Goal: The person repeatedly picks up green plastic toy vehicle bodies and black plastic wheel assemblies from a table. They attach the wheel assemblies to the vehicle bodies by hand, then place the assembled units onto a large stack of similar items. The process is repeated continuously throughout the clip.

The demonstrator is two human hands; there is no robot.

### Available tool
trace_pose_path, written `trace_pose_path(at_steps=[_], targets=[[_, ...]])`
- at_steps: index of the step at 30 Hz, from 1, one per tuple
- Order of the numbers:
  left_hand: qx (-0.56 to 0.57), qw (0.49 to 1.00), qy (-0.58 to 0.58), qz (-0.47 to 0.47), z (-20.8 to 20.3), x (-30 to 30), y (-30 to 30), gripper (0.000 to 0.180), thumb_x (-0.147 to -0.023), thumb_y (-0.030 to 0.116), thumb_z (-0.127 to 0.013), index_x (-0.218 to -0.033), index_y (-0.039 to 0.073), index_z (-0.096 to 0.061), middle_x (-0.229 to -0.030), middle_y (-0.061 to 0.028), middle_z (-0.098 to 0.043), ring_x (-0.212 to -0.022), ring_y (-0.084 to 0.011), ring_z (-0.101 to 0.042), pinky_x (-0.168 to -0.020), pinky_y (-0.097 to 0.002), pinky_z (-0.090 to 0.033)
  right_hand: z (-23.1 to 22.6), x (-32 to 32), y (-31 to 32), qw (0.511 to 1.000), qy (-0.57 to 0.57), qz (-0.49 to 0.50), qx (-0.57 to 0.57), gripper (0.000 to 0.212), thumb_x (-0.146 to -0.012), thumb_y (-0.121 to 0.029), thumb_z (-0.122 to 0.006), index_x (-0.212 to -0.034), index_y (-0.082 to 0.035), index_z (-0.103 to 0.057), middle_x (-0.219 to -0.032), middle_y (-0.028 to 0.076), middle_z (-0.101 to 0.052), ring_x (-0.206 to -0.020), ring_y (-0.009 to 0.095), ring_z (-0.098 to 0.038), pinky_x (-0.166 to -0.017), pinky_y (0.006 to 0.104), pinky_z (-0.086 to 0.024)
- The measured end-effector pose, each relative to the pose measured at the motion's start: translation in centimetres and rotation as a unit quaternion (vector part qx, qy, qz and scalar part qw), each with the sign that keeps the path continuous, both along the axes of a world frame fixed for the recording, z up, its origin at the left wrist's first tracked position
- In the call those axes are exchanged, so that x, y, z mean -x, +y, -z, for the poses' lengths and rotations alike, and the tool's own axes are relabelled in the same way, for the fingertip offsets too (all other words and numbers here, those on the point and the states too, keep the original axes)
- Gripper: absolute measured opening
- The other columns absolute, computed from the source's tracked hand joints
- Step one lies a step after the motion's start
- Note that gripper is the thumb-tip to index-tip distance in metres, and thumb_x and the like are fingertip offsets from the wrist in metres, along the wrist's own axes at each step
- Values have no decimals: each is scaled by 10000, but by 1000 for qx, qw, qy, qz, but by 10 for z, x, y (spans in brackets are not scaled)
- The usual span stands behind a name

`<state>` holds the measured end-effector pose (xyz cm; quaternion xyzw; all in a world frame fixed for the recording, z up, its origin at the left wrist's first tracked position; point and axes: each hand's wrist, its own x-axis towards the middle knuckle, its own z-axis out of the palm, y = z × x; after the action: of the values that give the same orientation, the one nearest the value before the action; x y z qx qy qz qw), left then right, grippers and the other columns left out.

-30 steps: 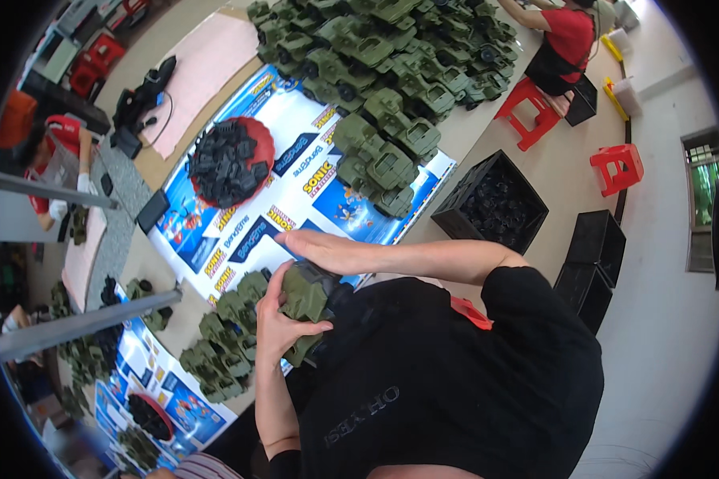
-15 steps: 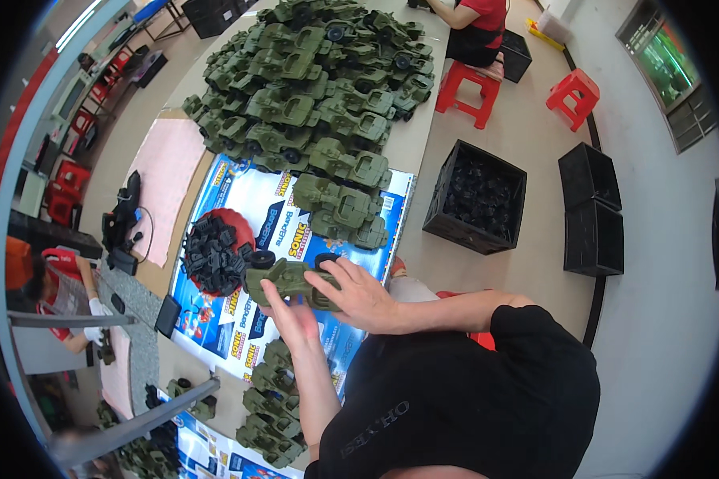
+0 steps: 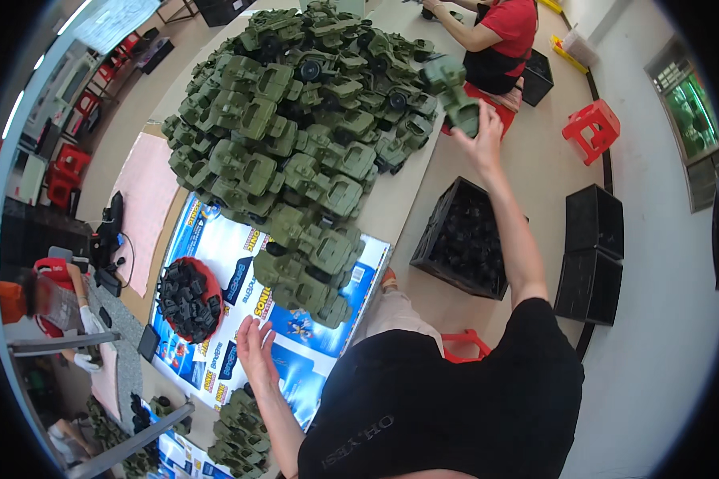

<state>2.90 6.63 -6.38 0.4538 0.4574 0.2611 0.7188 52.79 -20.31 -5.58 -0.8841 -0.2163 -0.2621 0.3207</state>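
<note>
At the right side of the big pile, my right hand (image 3: 483, 137) grips a green toy jeep (image 3: 453, 89) by one end and holds it up past the table edge. My left hand (image 3: 257, 351) is over the printed sheet with its fingers apart, holding nothing. Just beyond it lie loose green toy jeeps (image 3: 303, 289), the near end of the large pile (image 3: 248, 120). To the left, a red bowl (image 3: 218, 299) is heaped with small black plastic parts (image 3: 185, 299). More jeeps (image 3: 240, 435) are grouped near my left forearm.
Right of the table stands a black crate (image 3: 447, 267) full of black parts. A seated co-worker in red (image 3: 499, 44) is at the far end. Red stools (image 3: 591, 132) and stacked black crates (image 3: 589, 255) stand by the wall. Metal bars (image 3: 136, 443) cross the lower left.
Both hands were together on a jeep above the printed sheet. Now my right hand has carried a jeep far up and right, while my left hand has let go and opened. The view has shifted.
</note>
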Motion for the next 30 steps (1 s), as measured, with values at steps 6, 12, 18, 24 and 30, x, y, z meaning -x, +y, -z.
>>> trace_pose_path(at_steps=[6, 12, 18, 24, 30], targets=[[3, 980, 169, -106, 6, -4, -13, 475, -876, 294, -632, -1253, 54, -469, -1145, -88, -546, -976, -220, -585, -827, -365, -462, 43, -284, -7, 981, 148, -59, 109, 928, -580, -397, -766, -1336, -9, -392, -1186, 278, -487, -1112, 392, -484, -967, 401, -393], [24, 944, 288, -160, 4, 7, -43, 458, -889, 275, -605, -1256, 52, -447, -1099, -55, -542, -886, -181, -598, -705, -325, -493, 57, -397, 52, 883, 400, -234, 70, 849, -620, -322, -770, -1314, 22, -423, -1096, 161, -583, -946, 230, -598, -839, 307, -462], [50, 921, 341, -182, 2, -2, -42, 489, -892, 300, -584, -1278, 49, -420, -1115, -61, -513, -911, -200, -587, -706, -325, -480, 103, -469, 70, 881, 433, -164, 99, 925, -640, -321, -761, -1406, -38, -326, -1175, 140, -537, -1082, 256, -513, -913, 313, -405], [53, 913, 364, -175, -2, -18, -45, 487, -891, 309, -591, -1262, 40, -426, -1075, -61, -546, -859, -196, -598, -663, -317, -488, 123, -470, 125, 934, 230, -113, 249, 941, -658, -339, -746, -1406, -16, -275, -1415, 257, -296, -1293, 378, -335, -1069, 396, -299], [-19, 919, 381, -95, 20, -12, -19, 402, -865, 366, -615, -1108, 54, -546, -964, -53, -600, -789, -148, -603, -645, -290, -490, 199, -519, 97, 919, 119, -326, 185, 681, -774, -121, -682, -1364, -5, -361, -1363, 193, -421, -1253, 319, -412, -1048, 374, -326]])
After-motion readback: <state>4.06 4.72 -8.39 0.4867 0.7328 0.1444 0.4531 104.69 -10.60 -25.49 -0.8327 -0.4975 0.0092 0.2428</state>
